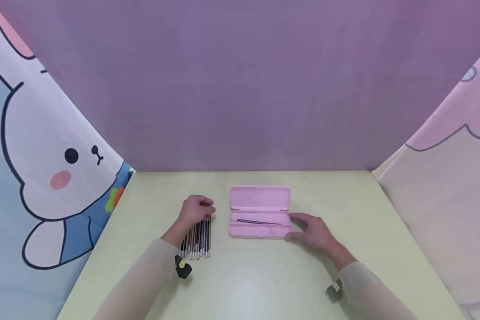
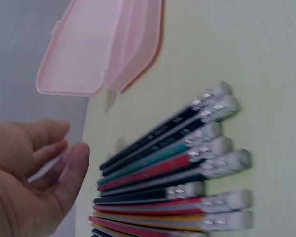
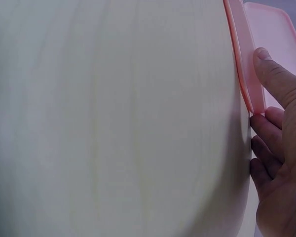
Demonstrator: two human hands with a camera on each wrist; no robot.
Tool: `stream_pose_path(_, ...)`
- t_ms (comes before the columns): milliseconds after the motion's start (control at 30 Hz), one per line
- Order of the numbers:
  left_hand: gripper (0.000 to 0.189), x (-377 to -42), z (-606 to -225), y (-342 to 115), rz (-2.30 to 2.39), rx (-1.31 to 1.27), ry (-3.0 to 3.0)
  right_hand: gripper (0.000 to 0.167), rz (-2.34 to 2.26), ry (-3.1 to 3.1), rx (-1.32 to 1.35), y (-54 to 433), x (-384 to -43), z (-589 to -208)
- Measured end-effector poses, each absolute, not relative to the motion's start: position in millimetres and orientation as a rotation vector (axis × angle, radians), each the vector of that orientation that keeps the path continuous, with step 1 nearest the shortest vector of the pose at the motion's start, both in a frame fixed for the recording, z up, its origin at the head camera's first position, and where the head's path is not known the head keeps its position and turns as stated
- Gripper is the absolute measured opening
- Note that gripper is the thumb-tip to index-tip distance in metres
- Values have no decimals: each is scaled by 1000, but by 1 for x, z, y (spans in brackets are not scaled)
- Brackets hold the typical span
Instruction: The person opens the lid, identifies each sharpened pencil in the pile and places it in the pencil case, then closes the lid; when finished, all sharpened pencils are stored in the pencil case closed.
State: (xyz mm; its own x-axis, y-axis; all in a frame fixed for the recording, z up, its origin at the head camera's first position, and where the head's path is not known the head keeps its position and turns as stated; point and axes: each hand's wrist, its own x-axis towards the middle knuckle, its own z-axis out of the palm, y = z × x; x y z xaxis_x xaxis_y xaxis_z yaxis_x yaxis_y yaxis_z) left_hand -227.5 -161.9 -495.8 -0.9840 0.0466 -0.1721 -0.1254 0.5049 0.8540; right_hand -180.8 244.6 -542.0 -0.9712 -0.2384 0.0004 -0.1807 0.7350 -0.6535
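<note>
Left hand [image 1: 194, 211] sits over far ends of the pencil row, left of the case; fingers loosely bent, narrow gap to thumb, nothing seen in it. Right hand [image 1: 314, 232] grips the case's right end, thumb at near corner.

Purple panel [image 1: 256, 89] stands behind the case, table [image 1: 256, 280] under it. Pink pencil case [image 1: 244, 231] lies open, lid [image 1: 260, 198] folded back. Eraser-tipped pencils [image 1: 200, 238] lie side by side left of the case, erasers toward the near side. One dark pencil [image 1: 256, 221] is inside, back compartment.

Risks: pencils packed close, so a sloppy pinch could take two or roll neighbours; left wrist camera [image 1: 183, 268], just beside the erasers, might knock them. Case could skid if the right hand eases and a pencil bumps its rim.

Room: strip between row and case, plenty in front of case, less behind lid before the panel.
</note>
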Motion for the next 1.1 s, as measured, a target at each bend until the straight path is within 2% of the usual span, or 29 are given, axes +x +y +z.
stream_pose_path(367, 25, -218, -504, -163, 1388, -158, 2694, 72, -1070, 2847, -339, 246, -181, -542)
stream_pose_path(733, 32, -217, -506, -158, 1368, -170, 2686, 74, -1053, 2848, -340, 245, -181, -543)
stream_pose_path(1100, 33, -213, -519, -157, 1080, 15, 2929, 73, -1046, 2857, -340, 245, -181, -544)
